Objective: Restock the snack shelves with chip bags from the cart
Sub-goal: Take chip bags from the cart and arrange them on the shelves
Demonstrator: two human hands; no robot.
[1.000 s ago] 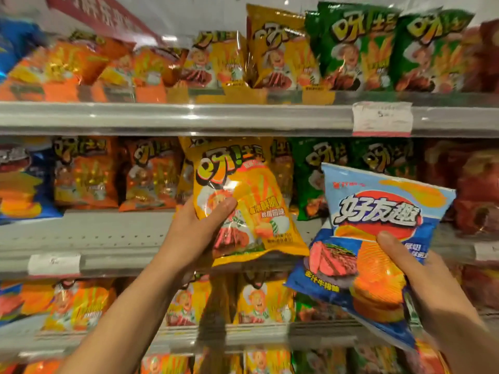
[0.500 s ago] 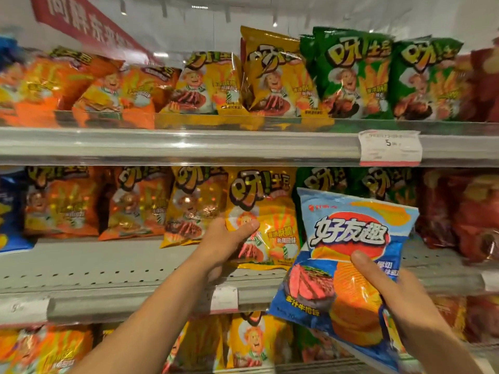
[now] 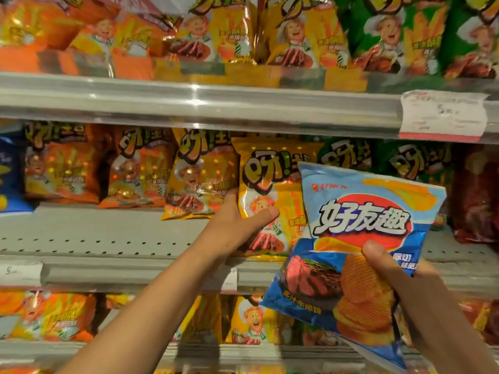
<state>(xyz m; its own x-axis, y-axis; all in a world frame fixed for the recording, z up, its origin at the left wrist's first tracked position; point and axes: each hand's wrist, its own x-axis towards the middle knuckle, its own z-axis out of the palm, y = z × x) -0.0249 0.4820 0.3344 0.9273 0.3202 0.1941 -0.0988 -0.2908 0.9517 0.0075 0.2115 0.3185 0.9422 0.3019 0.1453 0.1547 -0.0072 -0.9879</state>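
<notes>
My left hand [image 3: 237, 228] grips a yellow chip bag [image 3: 266, 190] by its lower left side. The bag stands upright on the middle shelf [image 3: 108, 238], right of another yellow bag [image 3: 199, 179]. My right hand [image 3: 399, 276] holds a blue chip bag [image 3: 359, 238] by its right edge, tilted, in front of the shelf and overlapping the yellow bag's right side. The cart is out of view.
Orange bags [image 3: 135, 168] fill the middle shelf's left, green bags [image 3: 421, 160] and red bags [image 3: 478, 195] its right. The top shelf [image 3: 216, 103] carries orange, yellow and green bags and a price tag [image 3: 442, 114]. More bags sit on the lower shelf [image 3: 253, 319].
My left hand pushed the yellow bag up and back onto the middle shelf. The blue bag in my right hand stayed near. The view moved closer to the shelves.
</notes>
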